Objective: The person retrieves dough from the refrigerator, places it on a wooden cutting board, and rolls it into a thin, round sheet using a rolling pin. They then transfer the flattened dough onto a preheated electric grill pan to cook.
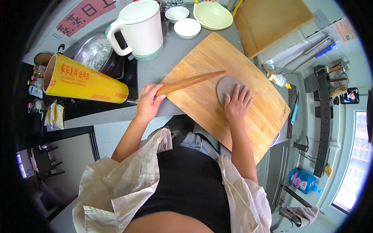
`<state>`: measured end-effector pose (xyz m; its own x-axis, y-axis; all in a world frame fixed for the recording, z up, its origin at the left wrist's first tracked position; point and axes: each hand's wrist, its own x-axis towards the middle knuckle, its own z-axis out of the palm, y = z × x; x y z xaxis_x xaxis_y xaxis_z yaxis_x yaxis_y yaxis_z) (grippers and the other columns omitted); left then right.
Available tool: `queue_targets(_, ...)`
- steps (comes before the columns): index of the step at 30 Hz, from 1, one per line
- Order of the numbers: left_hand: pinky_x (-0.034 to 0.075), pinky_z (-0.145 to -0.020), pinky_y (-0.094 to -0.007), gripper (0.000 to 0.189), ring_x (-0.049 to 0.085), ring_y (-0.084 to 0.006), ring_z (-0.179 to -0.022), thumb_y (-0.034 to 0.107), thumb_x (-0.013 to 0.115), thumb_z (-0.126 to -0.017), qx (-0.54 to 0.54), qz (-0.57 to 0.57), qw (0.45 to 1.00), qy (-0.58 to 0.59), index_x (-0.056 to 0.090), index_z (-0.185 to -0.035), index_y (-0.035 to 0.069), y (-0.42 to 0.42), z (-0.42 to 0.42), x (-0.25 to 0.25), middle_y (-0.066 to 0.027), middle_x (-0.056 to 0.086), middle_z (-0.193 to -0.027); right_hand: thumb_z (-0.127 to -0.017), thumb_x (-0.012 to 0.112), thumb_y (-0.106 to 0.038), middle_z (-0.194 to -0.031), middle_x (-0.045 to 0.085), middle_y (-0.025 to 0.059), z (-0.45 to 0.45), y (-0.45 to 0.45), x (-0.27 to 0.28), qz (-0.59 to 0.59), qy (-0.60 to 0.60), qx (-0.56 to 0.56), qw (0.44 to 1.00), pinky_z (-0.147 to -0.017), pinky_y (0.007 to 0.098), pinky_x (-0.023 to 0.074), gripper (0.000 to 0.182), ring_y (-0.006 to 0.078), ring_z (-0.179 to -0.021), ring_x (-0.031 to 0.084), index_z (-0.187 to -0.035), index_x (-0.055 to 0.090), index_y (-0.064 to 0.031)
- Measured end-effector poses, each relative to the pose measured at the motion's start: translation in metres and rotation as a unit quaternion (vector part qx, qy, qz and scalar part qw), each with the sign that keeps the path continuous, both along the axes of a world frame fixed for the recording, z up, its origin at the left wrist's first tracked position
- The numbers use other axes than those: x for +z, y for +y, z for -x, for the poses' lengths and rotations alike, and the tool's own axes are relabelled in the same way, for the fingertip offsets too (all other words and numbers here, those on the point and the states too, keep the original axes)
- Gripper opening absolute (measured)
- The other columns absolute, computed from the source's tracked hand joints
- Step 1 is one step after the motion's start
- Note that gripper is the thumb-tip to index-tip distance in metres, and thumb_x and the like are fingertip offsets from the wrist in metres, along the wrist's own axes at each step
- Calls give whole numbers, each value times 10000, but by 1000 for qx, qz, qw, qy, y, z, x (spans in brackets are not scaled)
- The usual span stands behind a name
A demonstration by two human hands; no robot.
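My left hand (148, 100) grips one end of a tapered wooden rolling pin (192, 82). The pin slants up to the right over the bamboo cutting board (192, 102), its far tip just above the dough. A flat, round, greyish piece of dough (225, 86) lies on the board. Resting on the dough's right part is my right hand (238, 102), palm down with fingers spread, hiding part of it. White flour dusts the board in patches.
A yellow cling-film roll (87, 80) lies left, by a metal pan (94, 52). Behind the board stand a white pitcher (141, 29), white bowls (188, 28) and a pale-green dish (214, 16). A squeeze bottle (278, 80) and a blue-handled knife (295, 112) are right.
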<state>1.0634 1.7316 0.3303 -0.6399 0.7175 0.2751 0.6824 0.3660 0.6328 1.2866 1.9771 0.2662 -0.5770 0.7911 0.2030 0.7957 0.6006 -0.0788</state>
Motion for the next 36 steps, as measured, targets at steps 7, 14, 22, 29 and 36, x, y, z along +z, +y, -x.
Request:
queue_targets(7, 447, -865, -376, 352, 558, -287, -980, 112, 705, -781, 42, -3, 999, -15, 643, -1127, 96, -7, 3, 4, -84, 606, -1001, -942, 439, -479, -1523, 285, 212, 53, 50, 3, 59, 7, 25, 998, -1135, 585, 153, 662, 401, -1430, 196, -1465, 343, -85)
queue_targets(14, 449, -867, -364, 354, 560, -285, -983, 125, 707, -786, 39, 19, 999, -29, 645, -1134, 98, -7, 2, 9, -85, 607, -999, -915, 549, -381, -1506, 343, 153, 22, 30, 11, 80, 35, 162, 983, -1147, 547, 174, 551, 379, -1408, 253, -1401, 460, -138)
queue_targets(22, 450, -872, -379, 367, 554, -298, -995, 143, 709, -788, 27, 24, 999, -36, 641, -1146, 98, 1, 3, -4, -95, 605, -1029, -854, 657, -252, -1373, 498, 100, 42, 27, 16, 89, 115, 119, 982, -1089, 444, 322, 378, 323, -1301, 400, -1211, 632, -130)
queue_targets(29, 452, -875, -390, 372, 560, -311, -1015, 163, 718, -782, 23, 14, 1000, -15, 636, -1138, 93, 1, 7, -6, -110, 606, -1039, -806, 646, -199, -1068, 650, 80, 55, 38, 16, 79, 211, 78, 971, -930, 413, 441, 158, 290, -1060, 555, -894, 722, -93)
queue_targets(36, 435, -873, -381, 339, 550, -313, -973, 107, 664, -806, 41, 0, 997, -64, 617, -1136, 43, -15, 11, -17, -128, 589, -1002, -856, 548, -198, -1032, 607, 91, 69, 31, -2, -46, 127, 138, 981, -939, 420, 398, 130, 283, -1096, 531, -929, 607, -107)
